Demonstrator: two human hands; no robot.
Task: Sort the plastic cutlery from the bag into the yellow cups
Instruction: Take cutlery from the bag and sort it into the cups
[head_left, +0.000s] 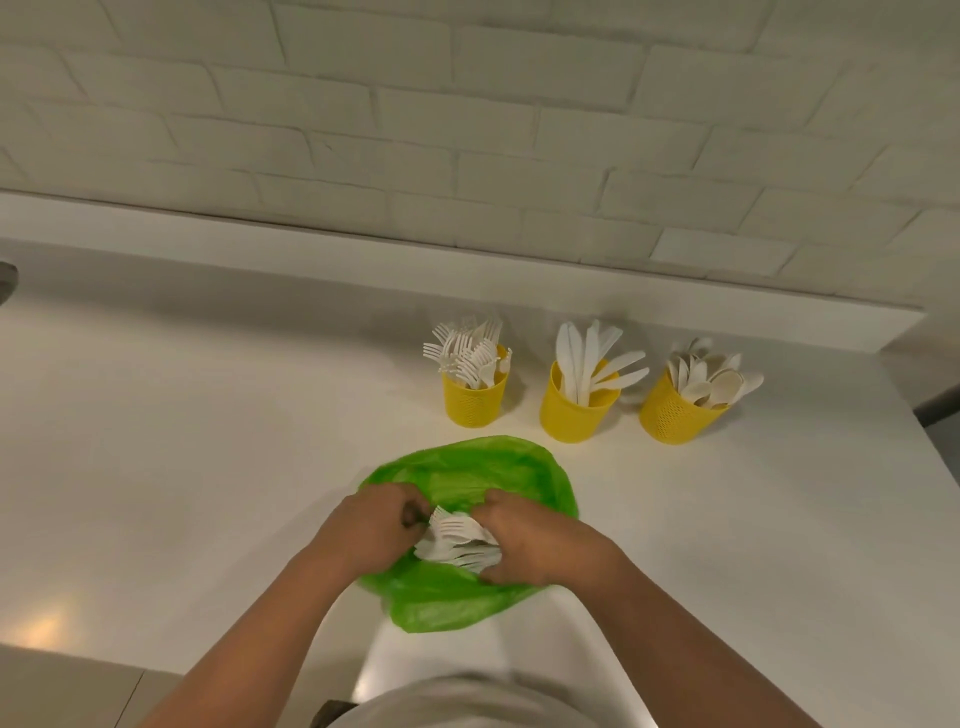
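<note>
counter (208, 441) before wall (467, 130) | bag (467, 467) on counter | behind bag (in a row): fork cup (475, 402) left, knife cup (576, 418) middle, spoon cup (670, 420) right | loose cutlery (457, 540) in bag, between left hand (363, 525) and right hand (540, 545)

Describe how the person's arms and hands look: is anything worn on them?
The left forearm and right forearm are bare as far as the frame shows, with no sleeve visible. The left hand and right hand wear no gloves, and no watch, ring or bracelet is visible. A pale grey garment shows at the bottom edge.
</note>
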